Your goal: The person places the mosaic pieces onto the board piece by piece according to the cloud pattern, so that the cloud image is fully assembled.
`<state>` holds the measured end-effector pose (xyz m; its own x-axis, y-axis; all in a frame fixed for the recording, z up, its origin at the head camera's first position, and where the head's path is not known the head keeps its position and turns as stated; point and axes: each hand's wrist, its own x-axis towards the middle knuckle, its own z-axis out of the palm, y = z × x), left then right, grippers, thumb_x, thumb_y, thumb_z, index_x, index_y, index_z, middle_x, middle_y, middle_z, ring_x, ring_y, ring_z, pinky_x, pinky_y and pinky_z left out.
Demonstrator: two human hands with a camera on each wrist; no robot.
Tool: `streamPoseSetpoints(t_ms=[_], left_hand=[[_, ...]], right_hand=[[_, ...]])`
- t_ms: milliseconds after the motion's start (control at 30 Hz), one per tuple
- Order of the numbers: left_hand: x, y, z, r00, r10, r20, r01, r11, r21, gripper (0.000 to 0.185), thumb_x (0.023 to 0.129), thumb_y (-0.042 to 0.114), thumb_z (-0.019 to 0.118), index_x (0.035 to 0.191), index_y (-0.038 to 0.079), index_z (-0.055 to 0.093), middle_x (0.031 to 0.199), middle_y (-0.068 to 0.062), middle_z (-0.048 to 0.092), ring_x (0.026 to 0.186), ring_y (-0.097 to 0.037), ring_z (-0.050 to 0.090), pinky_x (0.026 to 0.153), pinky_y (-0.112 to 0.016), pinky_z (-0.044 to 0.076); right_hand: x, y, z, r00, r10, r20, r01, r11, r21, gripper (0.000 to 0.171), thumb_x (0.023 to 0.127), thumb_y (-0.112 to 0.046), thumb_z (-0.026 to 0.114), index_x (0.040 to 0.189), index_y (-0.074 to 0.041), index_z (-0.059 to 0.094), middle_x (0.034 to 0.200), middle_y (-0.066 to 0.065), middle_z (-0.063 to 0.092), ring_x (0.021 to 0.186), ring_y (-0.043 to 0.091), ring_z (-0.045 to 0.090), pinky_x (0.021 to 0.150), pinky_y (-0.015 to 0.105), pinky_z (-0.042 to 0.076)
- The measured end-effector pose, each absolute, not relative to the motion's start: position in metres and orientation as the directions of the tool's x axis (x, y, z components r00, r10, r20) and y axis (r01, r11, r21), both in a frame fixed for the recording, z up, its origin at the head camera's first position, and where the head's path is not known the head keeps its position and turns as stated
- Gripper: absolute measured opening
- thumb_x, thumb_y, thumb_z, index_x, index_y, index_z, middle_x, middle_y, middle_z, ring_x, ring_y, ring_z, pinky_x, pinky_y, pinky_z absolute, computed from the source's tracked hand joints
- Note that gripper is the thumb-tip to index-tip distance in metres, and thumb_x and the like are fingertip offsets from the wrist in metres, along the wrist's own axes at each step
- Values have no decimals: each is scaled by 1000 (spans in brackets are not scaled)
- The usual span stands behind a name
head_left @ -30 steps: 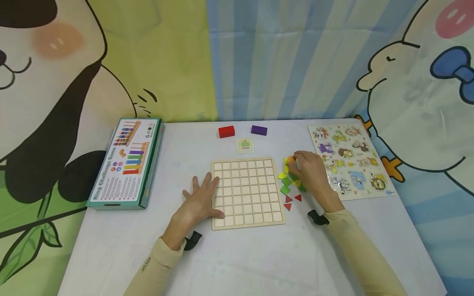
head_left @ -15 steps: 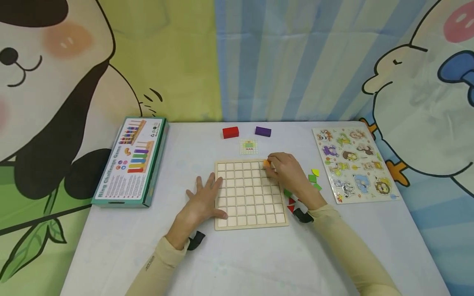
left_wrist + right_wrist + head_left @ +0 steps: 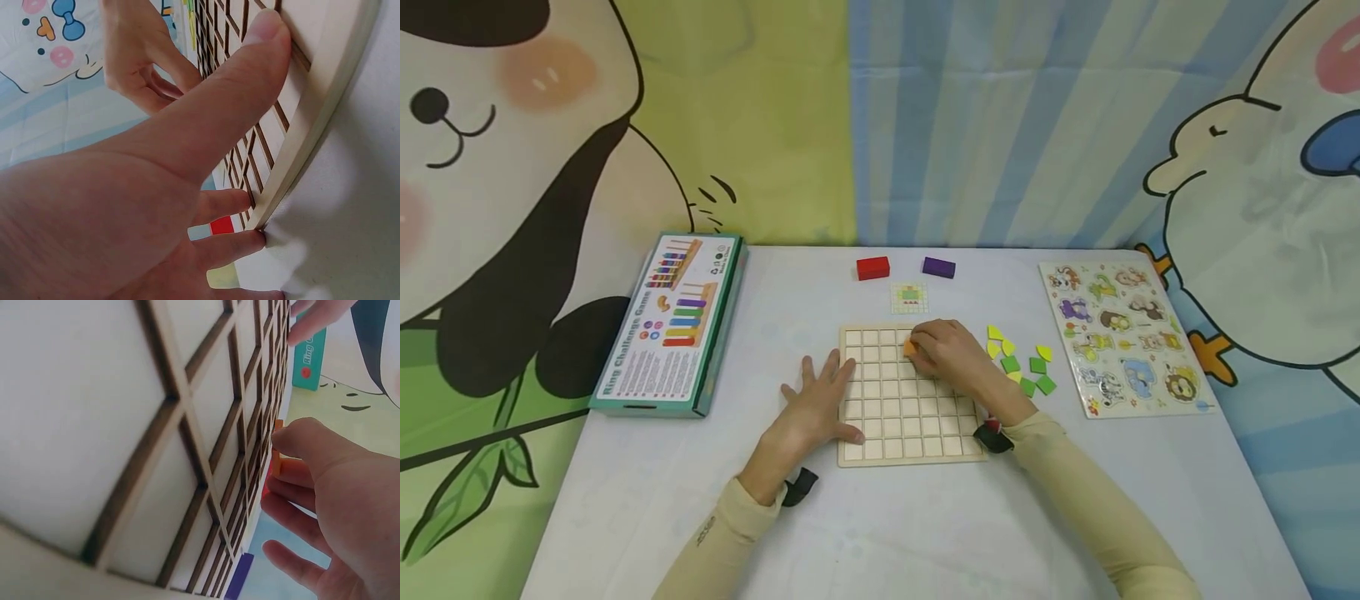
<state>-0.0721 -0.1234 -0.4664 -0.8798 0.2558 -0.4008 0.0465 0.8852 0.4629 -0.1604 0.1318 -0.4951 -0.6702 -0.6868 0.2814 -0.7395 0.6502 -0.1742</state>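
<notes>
A wooden grid board with square recesses lies on the white table. My left hand rests spread at its left edge; in the left wrist view the thumb lies on the grid and the other fingertips are at the rim. Over the upper part of the board, my right hand pinches an orange tile between thumb and fingers. The same orange tile shows edge-on in the right wrist view, close over the grid.
Several green tiles and yellow tiles lie right of the board. Behind it are a pattern card, a red block and a purple block. A game box stands left, an animal sticker board right.
My right hand has picked the orange tile out of the pile and carried it left over the board's upper part. My left hand has stayed at the board's left edge.
</notes>
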Motion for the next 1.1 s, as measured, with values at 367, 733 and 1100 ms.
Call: streamPoseSetpoints(t_ms=[367,733,1100], left_hand=[[-72,-122,-465,-879,267,-396,58,883,467,121,67,40,93,161,9,24,169,-21,12,150,-61,3,101,-88,18],[-72,-122,-465,-879,261,-400,52,884,464,121,66,40,93,161,9,25,169,-22,13,150,-61,4,100,-88,19],[-71,-123,-466,-878,256,-405,44,885,464,121,67,38,94,161,9,25,170,-22,11,150,-61,3,101,-88,18]], right_hand=[[-159,128,-498,-691,-680,245,-722,661,-202,21,94,-22,73,107,-5,76,114,11,73,112,28,67,99,48,52],[-158,129,-500,-683,-689,241,-730,650,-211,26,94,-23,74,111,-3,76,116,11,73,112,28,67,97,48,52],[-158,130,-500,-693,-692,201,-720,655,-229,29,96,-25,71,115,-4,75,121,11,71,118,29,65,100,47,51]])
